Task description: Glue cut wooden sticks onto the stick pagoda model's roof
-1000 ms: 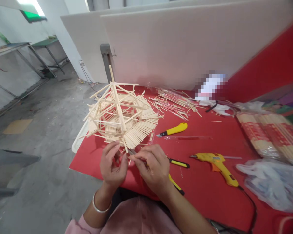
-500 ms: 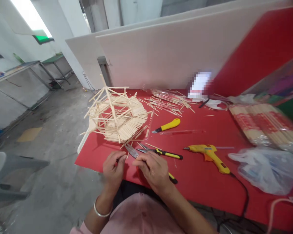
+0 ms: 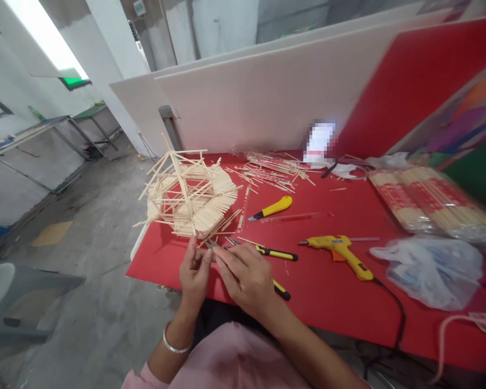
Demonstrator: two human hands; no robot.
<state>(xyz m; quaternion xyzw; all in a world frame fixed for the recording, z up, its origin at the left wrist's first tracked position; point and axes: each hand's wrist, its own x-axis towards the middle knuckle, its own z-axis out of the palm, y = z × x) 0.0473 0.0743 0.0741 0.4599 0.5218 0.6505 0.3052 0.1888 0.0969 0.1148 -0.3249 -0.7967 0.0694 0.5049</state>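
Note:
At the table's front edge, my left hand (image 3: 194, 273) and my right hand (image 3: 247, 276) meet with thumbs and fingertips pinched together. Whatever lies between the fingertips is too small and covered to make out. Just beyond them stands a model (image 3: 190, 200) built of thin wooden sticks, with a fan-like skirt and an open frame on top. Partly behind my right hand lies a tool with a black and yellow handle (image 3: 281, 253); a second such handle (image 3: 282, 290) shows beside my wrist. Loose sticks (image 3: 222, 222) lie at the model's near side.
On the red table (image 3: 328, 308) are a yellow utility knife (image 3: 273, 207), a yellow glue gun (image 3: 342, 251) with its cord, a plastic bag (image 3: 433, 270) and packed stick bundles (image 3: 425, 200). Scattered sticks (image 3: 273, 172) and a bright, blurred screen (image 3: 319, 141) are near the upright boards.
My hands have come together and moved slightly up, nearer the model, now covering more of the metal blades. The view has shifted a little; the objects on the table stay put.

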